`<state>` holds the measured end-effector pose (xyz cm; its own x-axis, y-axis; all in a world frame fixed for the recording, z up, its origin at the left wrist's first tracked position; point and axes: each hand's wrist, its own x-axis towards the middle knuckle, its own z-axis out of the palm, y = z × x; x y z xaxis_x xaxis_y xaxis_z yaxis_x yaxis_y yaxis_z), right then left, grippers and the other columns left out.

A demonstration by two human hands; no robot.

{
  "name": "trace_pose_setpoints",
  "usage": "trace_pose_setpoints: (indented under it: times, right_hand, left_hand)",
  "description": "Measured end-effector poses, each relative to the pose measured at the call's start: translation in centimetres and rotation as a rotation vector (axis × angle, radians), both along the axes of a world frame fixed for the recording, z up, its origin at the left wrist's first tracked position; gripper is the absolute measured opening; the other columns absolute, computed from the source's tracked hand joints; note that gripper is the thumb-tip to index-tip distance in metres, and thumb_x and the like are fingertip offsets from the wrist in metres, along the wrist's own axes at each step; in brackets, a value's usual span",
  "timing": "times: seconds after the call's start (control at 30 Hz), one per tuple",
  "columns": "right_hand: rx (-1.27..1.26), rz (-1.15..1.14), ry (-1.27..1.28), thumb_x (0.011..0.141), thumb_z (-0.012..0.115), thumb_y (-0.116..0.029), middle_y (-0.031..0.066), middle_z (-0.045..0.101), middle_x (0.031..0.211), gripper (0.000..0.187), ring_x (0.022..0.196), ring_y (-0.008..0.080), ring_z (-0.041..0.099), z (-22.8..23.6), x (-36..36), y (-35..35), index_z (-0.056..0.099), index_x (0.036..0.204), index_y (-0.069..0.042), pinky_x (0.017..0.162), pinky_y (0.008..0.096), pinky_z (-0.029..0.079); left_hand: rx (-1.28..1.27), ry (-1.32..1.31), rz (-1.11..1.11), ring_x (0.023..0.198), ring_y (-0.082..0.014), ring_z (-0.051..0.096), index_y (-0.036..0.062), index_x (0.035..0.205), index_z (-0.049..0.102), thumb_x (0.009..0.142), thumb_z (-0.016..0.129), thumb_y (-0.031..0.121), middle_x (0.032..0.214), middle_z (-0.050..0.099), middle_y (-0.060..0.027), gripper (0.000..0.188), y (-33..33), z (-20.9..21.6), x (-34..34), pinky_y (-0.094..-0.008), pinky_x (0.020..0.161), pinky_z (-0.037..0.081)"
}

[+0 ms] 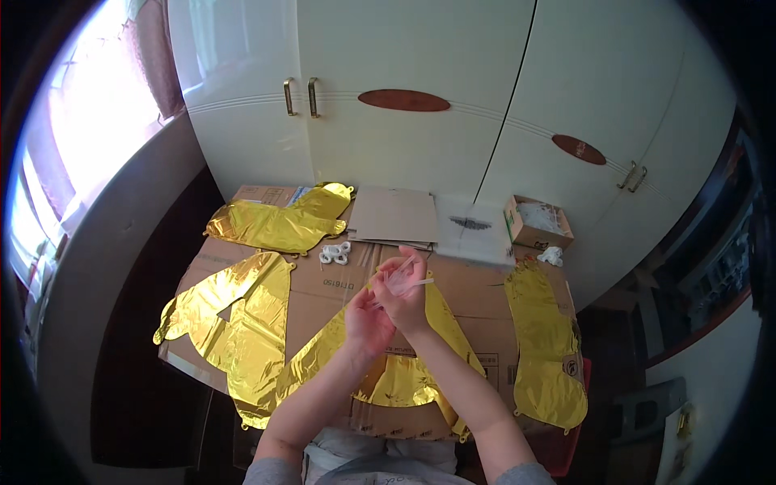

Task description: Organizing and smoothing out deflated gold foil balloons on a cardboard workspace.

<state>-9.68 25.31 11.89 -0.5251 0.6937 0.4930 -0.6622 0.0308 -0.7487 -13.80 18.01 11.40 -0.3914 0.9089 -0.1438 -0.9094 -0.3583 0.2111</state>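
My left hand [369,325] and my right hand [403,305] are together over the middle of the table, fingers closed and partly overlapping. Between them are thin translucent straws [423,282], whose pale ends poke out past the fingers. Some clear film seems to lie among the fingers; its exact shape is hidden. Under my forearms a flat gold foil balloon shaped like the letter A [396,382] is spread out, partly covered by my arms. To its left lies another flat gold foil balloon [259,303] with a small triangular opening.
Further gold foil balloons lie at the back left [279,224] and right edge [548,347]. White ribbon rolls [335,254], cardboard sheets [394,215], a clear plastic bag [473,230] and a small box [538,222] stand along the back. White cabinets [404,48] rise behind the cardboard-covered table.
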Motion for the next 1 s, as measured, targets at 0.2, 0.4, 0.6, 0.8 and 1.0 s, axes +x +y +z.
trace_pose_setpoints:
  times: [0.2,0.4,0.6,0.8,1.0]
  right_hand:
    - [0.101,0.109,-0.103,0.079,0.069,-0.002,0.0086,0.052,0.108,0.060,0.096,0.0172,0.059,0.9,0.5,-0.1,0.037,0.129,-0.008,0.085,0.0329,0.050]
    - [-0.101,0.139,-0.068,0.086,0.063,-0.018,0.0083,0.054,0.105,0.037,0.092,0.0182,0.060,1.8,0.4,-0.4,0.049,0.118,-0.005,0.083,0.0330,0.051]
    - [-0.333,-0.141,-0.127,0.091,0.058,-0.025,0.0040,0.056,0.077,0.021,0.064,0.0135,0.055,1.1,-0.6,-1.1,0.057,0.094,-0.005,0.059,0.0267,0.047]
    - [-0.618,-0.172,-0.250,0.093,0.052,-0.030,0.0031,0.049,0.059,0.028,0.045,0.0140,0.047,1.0,-1.3,1.1,0.056,0.080,-0.005,0.043,0.0286,0.040]
    - [-0.842,0.028,-0.287,0.093,0.046,-0.026,0.0062,0.055,0.066,0.026,0.061,0.0212,0.058,0.0,-2.0,1.8,0.057,0.083,-0.005,0.057,0.0341,0.049]
  left_hand:
    - [0.187,-0.194,-0.024,0.125,-0.0305,0.049,-0.0023,0.128,0.044,0.098,0.031,0.022,0.132,0.050,-0.0169,0.041,-0.4,-1.5,-0.8,-0.0440,0.107,0.041]
    - [0.077,-0.170,0.104,0.125,-0.0300,0.047,-0.0039,0.127,0.043,0.098,0.029,0.019,0.129,0.050,-0.0170,0.039,-0.8,-1.3,-0.5,-0.0432,0.108,0.038]
    - [-0.168,0.064,0.238,0.121,-0.0301,0.050,-0.0029,0.125,0.047,0.100,0.032,0.024,0.128,0.051,-0.0177,0.039,-0.8,-0.7,1.3,-0.0450,0.105,0.041]
    - [-0.325,0.370,0.137,0.092,-0.0159,0.056,0.0049,0.124,0.051,0.101,0.042,0.024,0.112,0.058,-0.0087,0.032,-2.3,-2.1,2.1,-0.0290,0.077,0.046]
    - [-0.459,0.815,0.058,0.065,-0.0071,0.052,0.0065,0.125,0.051,0.099,0.052,0.022,0.092,0.060,-0.0014,0.030,-3.2,-1.5,-0.5,-0.0214,0.055,0.042]
